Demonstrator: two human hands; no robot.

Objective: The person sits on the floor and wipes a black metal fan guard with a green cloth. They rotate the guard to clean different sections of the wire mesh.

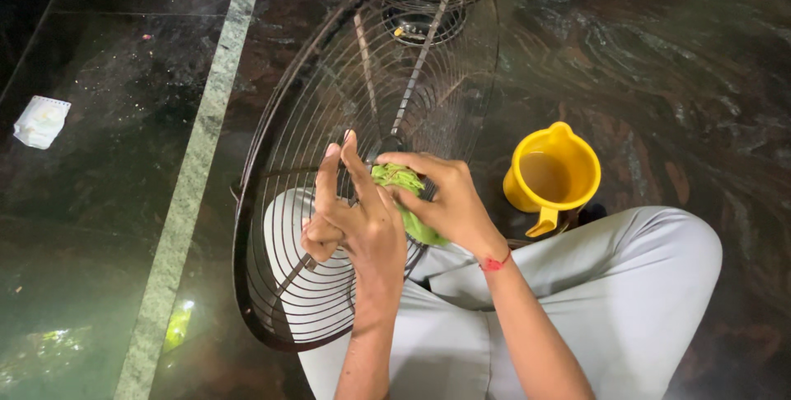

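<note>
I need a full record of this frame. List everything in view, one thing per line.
wire fan guard: one, dark metal, stood on edge across the lap
green cloth: one, pressed on the guard's centre
yellow jug: one, holds liquid, on the floor by the right knee
white paper scrap: one, floor far left
dark polished floor: pale stripe at left
light trousers: crossed legs
left hand: touches the guard's wires
right hand: grips the cloth
</note>
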